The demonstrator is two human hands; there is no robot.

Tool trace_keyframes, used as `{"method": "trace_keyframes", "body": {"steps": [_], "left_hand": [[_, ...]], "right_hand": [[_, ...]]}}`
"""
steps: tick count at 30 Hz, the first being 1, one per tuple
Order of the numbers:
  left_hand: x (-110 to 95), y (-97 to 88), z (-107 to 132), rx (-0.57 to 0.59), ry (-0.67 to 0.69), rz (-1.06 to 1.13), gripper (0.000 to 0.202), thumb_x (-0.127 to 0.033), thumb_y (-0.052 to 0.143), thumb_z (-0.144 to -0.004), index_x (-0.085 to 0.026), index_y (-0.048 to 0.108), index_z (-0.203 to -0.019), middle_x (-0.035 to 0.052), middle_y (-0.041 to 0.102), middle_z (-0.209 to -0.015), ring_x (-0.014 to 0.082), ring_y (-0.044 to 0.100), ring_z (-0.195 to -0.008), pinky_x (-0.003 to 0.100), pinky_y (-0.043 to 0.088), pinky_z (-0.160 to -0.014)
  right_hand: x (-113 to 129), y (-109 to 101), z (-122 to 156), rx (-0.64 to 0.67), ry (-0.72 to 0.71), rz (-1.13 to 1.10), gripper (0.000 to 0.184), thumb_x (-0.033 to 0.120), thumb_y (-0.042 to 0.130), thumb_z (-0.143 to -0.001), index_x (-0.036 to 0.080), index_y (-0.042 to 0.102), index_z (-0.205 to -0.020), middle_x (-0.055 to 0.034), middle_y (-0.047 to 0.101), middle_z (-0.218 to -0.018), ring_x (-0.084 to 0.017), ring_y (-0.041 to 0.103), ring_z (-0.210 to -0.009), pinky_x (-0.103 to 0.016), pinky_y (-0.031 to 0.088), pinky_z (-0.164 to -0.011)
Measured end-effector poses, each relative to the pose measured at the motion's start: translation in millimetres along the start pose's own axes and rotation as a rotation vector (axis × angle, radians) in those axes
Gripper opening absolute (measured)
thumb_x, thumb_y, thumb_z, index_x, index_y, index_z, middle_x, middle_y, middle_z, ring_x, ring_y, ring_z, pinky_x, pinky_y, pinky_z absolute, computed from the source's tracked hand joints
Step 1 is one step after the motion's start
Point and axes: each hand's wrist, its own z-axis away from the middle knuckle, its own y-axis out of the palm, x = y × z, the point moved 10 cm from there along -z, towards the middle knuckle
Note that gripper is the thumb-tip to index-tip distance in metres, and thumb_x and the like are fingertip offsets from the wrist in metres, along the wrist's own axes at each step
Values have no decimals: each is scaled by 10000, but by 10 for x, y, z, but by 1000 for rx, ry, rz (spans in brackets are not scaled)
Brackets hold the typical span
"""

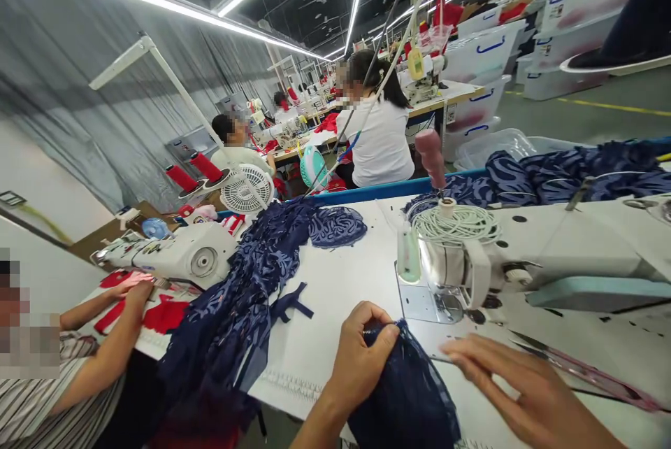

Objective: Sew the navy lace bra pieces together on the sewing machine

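Observation:
My left hand pinches the top edge of a dark navy fabric piece between thumb and fingers. The cloth hangs down over the front edge of the white sewing table. To the right of it, my right hand is apart from the cloth, fingers stretched out over the tabletop and nothing seen in them. Just beyond both hands stands the white sewing machine, its needle area above a metal plate. Scissors with pinkish handles lie beside my right hand.
A heap of navy patterned fabric runs along the table's left side, with a patterned piece beside it. More patterned bundles lie behind the machine. At left, a co-worker's hands work red cloth at another machine.

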Motion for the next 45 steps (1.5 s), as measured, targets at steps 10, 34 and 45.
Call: {"method": "trace_keyframes", "body": {"steps": [10, 34, 45], "left_hand": [[32, 813, 545, 91, -209, 678, 530, -730, 531, -836, -233, 521, -1020, 30, 530, -821, 196, 548, -772, 309, 463, -736], [-91, 790, 302, 436, -286, -10, 226, -308, 661, -780, -137, 695, -924, -57, 418, -642, 98, 369, -599, 237, 273, -563], [59, 789, 383, 434, -342, 190, 269, -388, 725, -779, -138, 645, -837, -28, 511, -701, 99, 427, -647, 222, 327, -604]], "right_hand": [[-19, 480, 410, 131, 653, -476, 271, 474, 574, -894, 231, 490, -811, 26, 530, -761, -143, 497, -700, -248, 445, -626], [-341, 106, 427, 376, 621, -252, 243, 441, 536, -889, 252, 671, -961, -1, 691, -886, -195, 623, -824, -282, 466, -739], [-331, 87, 490, 295, 674, -344, 315, 532, 532, -892, 242, 654, -886, 6, 636, -780, -179, 580, -749, -256, 465, -676]]}}
